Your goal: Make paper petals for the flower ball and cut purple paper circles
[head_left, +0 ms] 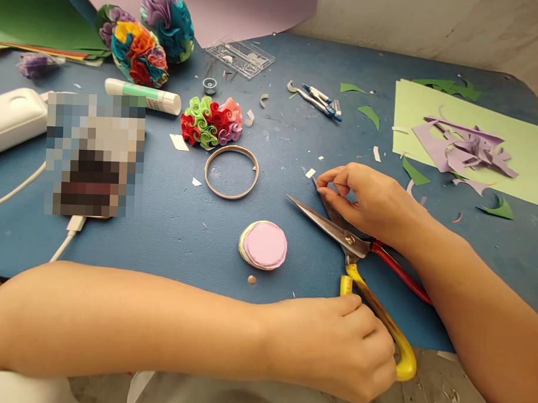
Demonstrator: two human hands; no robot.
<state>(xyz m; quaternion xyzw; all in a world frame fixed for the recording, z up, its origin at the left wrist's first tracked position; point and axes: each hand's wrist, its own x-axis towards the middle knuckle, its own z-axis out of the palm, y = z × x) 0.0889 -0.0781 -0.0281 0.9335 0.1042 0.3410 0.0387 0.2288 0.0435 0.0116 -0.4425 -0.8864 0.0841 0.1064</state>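
Note:
A pair of scissors (pixel 349 239) lies with its blades spread, one handle yellow and one red. My left hand (pixel 334 345) reaches across from the left, its fingers curled round the yellow handle near the table's front edge. At the far blade's tip, the thumb and fingers of my right hand (pixel 361 199) are pinched together on the dark metal. The right forearm passes over the end of the red handle. Left of the blades sits a small stack of oval paper pieces (pixel 265 244), pink on top, with a small round bead-like piece (pixel 251 279) just in front.
A thin brown ring (pixel 231 196) lies behind the ovals, beside a cluster of curled paper flowers (pixel 212 122). A glue stick (pixel 142 96), paper-flower balls (pixel 139 53) and a blurred-out device (pixel 94 154) are at left. A compass (pixel 316 100) and purple scraps (pixel 469 150) on light-green paper (pixel 529 157) lie right.

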